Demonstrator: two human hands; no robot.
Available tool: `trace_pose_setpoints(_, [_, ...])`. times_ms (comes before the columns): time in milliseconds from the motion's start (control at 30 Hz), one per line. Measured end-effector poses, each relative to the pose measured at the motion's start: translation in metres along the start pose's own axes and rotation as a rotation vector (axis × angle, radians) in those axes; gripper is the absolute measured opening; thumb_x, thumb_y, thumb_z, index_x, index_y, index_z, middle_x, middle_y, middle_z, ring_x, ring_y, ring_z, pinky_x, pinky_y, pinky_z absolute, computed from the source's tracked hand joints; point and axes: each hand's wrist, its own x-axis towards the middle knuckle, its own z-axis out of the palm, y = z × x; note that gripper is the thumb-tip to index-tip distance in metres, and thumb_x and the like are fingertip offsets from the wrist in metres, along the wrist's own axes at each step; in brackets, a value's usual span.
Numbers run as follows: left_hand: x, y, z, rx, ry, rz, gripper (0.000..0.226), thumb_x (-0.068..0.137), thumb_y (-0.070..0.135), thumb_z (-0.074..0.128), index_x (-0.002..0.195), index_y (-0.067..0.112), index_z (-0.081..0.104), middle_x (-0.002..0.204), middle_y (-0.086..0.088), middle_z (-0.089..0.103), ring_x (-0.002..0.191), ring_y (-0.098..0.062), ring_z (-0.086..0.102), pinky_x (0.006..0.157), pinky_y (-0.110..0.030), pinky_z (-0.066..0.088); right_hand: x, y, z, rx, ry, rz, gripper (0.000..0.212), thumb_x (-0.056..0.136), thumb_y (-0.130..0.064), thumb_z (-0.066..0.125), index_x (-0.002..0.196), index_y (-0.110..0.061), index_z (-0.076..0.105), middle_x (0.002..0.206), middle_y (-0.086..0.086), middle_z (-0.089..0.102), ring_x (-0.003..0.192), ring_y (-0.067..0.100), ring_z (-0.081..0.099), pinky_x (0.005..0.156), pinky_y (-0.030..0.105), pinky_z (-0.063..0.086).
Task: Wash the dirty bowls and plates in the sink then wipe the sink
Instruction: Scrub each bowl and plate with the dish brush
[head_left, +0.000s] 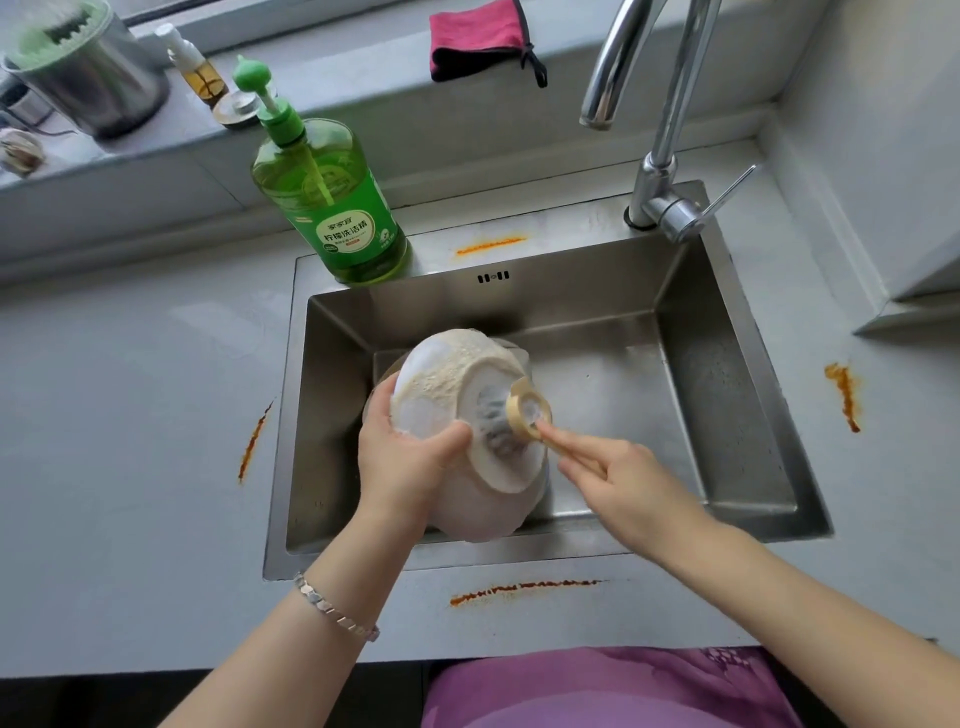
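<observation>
Grey countertop (130, 389) frames a steel sink (727, 415), over whose left half a person tilts a white bowl (447, 379), its underside smeared with beige residue. The left hand (405, 462) grips the bowl's rim, thumb curled over the outside. The right hand (623, 483) pinches the wooden handle of a scrubbing brush (519, 421), bristles pressed to the bowl's base. A pale, blurred shape beneath may be a second dish. A green detergent bottle (337, 208) stands at the sink's back-left corner, the faucet (660, 156) at its back-right.
</observation>
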Motion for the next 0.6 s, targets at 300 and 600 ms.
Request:
trace_pose_setpoints(300, [-0.002,-0.003,-0.001,0.0,-0.01,-0.015,0.061,0.069,0.001,0.074,0.115,0.032,0.048,0.101,0.012,0.057,0.093,-0.006,0.056,0.071,-0.021,0.049,0.007,-0.002,0.003,-0.017,0.027,0.007,0.04,0.096,-0.024,0.046,0.13,-0.044,0.046,0.126,-0.002,0.061,0.119,0.019,0.054,0.101,0.037,0.043])
trace_pose_setpoints(600, [-0.001,-0.004,-0.003,0.03,-0.067,-0.014,0.064,0.067,0.002,0.075,0.117,0.032,0.048,0.106,0.006,0.057,0.098,-0.012,0.056,0.07,-0.024,0.05,0.001,-0.006,0.005,-0.033,0.045,-0.036,0.041,0.096,-0.026,0.046,0.128,-0.051,0.044,0.119,0.001,0.066,0.109,0.022,0.059,0.094,0.042,0.047])
